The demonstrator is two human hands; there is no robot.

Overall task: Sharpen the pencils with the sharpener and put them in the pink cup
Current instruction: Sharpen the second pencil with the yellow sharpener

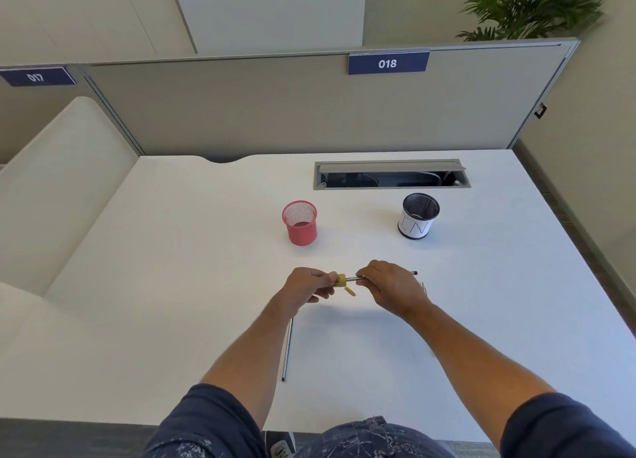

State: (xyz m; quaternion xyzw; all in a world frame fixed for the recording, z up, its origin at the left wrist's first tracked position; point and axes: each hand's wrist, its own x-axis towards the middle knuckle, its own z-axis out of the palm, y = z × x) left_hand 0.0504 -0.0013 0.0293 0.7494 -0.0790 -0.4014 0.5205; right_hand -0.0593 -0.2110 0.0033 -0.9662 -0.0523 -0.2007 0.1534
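Open desk (pixel 206 251) before pink cup (pixel 300 222); black cup (pixel 417 216) seemingly well aside.

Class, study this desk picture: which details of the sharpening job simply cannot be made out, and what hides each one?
1. Tip of the pencil: head view, inside the yellow sharpener.
2. Right hand grip: fingers curl under, hidden by its back.
3. Second pencil on the table: upper end hidden behind the left hand and wrist.
4. Black cup contents: too dark to tell.

Left hand (pixel 306 285) holds sharpener (pixel 341 280), right hand (pixel 390 283) pencil (pixel 354 278)
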